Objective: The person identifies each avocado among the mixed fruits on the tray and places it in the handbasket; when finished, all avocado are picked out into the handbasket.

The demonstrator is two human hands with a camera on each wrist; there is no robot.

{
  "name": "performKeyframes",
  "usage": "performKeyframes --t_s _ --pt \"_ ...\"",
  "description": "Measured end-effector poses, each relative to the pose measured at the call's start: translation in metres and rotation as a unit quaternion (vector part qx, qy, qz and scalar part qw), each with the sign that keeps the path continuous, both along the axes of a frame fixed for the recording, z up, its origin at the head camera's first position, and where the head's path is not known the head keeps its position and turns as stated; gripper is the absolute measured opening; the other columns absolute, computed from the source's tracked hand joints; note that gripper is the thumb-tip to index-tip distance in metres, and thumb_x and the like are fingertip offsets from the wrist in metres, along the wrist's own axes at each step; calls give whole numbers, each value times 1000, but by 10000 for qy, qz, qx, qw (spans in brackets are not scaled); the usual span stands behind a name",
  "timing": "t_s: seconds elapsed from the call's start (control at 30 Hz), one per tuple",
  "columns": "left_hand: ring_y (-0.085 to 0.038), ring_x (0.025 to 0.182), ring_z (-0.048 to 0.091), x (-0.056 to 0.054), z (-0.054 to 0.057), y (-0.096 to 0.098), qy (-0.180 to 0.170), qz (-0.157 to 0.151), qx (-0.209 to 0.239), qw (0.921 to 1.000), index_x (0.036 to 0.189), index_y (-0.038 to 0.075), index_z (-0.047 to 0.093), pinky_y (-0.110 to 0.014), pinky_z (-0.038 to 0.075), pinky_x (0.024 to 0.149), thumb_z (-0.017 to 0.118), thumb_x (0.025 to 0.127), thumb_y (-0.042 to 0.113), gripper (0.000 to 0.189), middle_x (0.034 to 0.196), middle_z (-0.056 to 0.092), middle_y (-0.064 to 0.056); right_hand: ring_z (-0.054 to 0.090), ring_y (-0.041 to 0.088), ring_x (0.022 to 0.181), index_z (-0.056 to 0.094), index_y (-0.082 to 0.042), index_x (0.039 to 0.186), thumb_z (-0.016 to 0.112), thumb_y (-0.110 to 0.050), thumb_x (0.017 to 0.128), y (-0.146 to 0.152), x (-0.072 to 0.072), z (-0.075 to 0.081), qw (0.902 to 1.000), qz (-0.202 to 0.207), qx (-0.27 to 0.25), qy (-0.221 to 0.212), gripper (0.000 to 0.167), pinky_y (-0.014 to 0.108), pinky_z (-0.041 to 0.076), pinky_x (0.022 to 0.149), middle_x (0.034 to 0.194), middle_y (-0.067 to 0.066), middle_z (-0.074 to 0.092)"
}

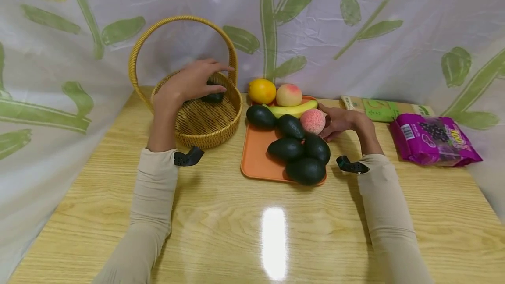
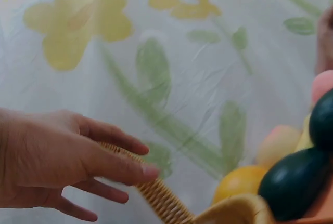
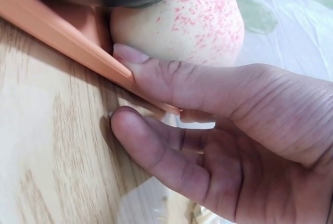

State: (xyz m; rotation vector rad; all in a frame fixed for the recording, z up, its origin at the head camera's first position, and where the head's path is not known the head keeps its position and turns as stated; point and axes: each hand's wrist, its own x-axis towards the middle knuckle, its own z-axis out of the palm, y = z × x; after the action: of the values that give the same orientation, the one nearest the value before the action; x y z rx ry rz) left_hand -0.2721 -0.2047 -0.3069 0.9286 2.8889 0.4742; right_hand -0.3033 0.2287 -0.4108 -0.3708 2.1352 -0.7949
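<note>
My left hand (image 1: 193, 80) hovers over the round wicker basket (image 1: 209, 139), its fingers spread; in the left wrist view nothing lies between them. Below it in the basket is a dark green avocado (image 1: 213, 98), partly hidden by the hand. My right hand (image 1: 341, 120) is at the right edge of the orange tray (image 1: 256, 161). In the right wrist view the thumb lies on the tray's rim (image 3: 78, 47) and the other fingers curl beneath it, pinching it. Right beside the thumb sits a pink-speckled peach (image 3: 208, 26). Several avocados (image 1: 305, 171) lie on the tray.
Toward the back of the tray are a banana (image 1: 293, 110), a second peach (image 1: 289, 95) and a yellow lemon (image 1: 262, 91). A purple package (image 1: 435, 139) and a flat green-and-tan packet (image 1: 384, 108) lie at the right. The basket's tall handle (image 1: 136, 56) arches over the left hand.
</note>
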Motion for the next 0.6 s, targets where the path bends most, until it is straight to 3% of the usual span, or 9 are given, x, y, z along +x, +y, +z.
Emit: performKeyframes --t_s 0.2,0.43,0.6 --pt "-37 142 51 7 1 32 -10 -563 183 9982 154 11 51 -53 41 121 69 102 26 57 156 51 -18 67 13 85 -26 -13 164 72 -1 96 0 0 2 10000 28 -8 -18 120 27 61 80 116 18 56" --pt "-33 123 62 11 -5 59 -205 -823 85 9964 153 12 53 -46 50 113 69 102 30 56 153 51 -16 69 13 90 -26 -14 163 72 -2 96 2 0 2 9999 -36 -83 -135 120 30 63 84 129 26 52" --pt "-33 136 53 11 -15 74 -274 -1099 -30 9936 152 12 55 -46 45 119 69 102 28 54 153 51 -16 68 13 89 -25 -14 164 73 -3 96 1 -2 1 10000 2 -26 -56 119 29 63 82 125 23 55"
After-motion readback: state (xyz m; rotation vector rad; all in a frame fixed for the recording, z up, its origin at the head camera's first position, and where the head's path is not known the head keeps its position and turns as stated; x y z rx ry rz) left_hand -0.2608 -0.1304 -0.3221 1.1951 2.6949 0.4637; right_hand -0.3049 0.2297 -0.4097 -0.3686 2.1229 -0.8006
